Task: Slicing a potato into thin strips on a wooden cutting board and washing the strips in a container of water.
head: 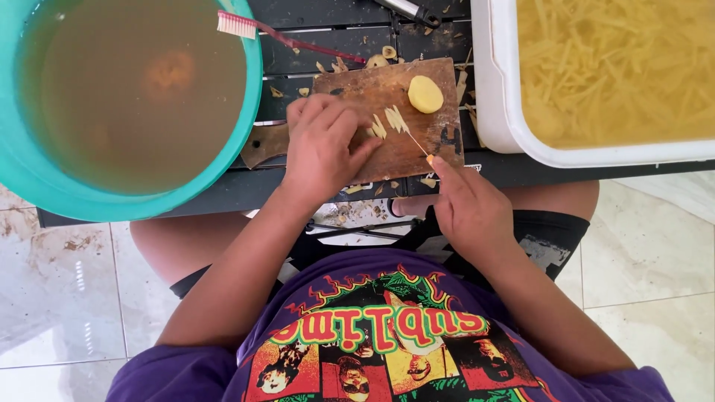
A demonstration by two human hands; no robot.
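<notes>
Head view | my left hand (322, 145) presses pale potato strips (393, 121) on the wooden board (406, 152) | my right hand (465, 205) grips a knife (417, 141) | 1 peeled yellow potato half (425, 94) just beside.

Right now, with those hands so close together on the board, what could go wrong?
The left hand presses down on the cutting board right beside the potato sticks, while the right hand seems to work a thin blade toward them; a slip could nick the fingers. The peeled potato half lies loose near the board's far edge and might roll off. The teal basin of murky water juts past the table edge, so a knock could spill it.
</notes>
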